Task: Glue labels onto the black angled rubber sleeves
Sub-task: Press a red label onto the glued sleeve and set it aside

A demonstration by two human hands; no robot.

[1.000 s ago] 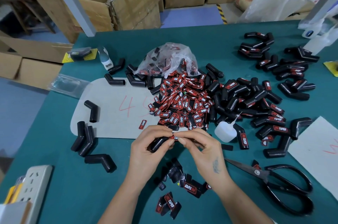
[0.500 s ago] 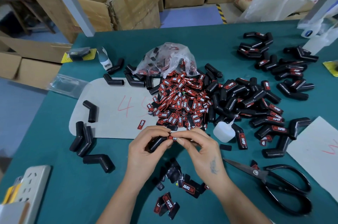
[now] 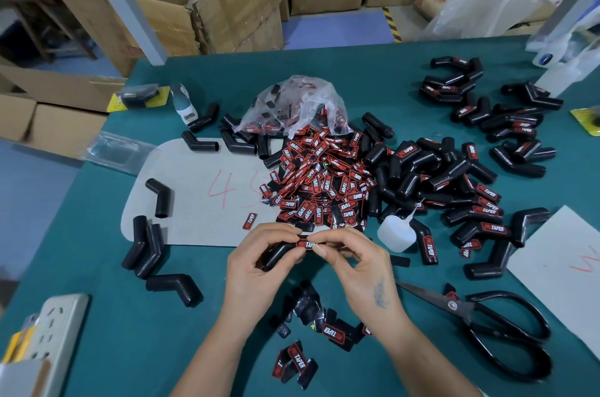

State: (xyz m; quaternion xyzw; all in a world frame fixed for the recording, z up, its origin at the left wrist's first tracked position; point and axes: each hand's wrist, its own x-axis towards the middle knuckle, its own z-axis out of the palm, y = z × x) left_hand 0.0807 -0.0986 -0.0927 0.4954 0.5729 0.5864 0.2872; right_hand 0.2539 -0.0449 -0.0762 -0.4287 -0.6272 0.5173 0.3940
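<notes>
Left hand (image 3: 259, 262) curls round one black angled sleeve (image 3: 278, 253) at table centre, 6 o'clock of the label heap (image 3: 319, 179); thumb and forefinger pinch it, likely to steady it. Right hand (image 3: 355, 262) pinches the red-black label (image 3: 307, 244) against the sleeve's upper leg, fingertips pressing down, probably seating it while the glue takes. Glue bottle (image 3: 396, 232) stands at 3 o'clock of the hands, within ready reach. Labelled sleeves (image 3: 480, 198) heaped toward 2 o'clock; bare sleeves (image 3: 147, 247) lie at 9 o'clock. Scissors (image 3: 493, 328) at 4 o'clock, idle.
</notes>
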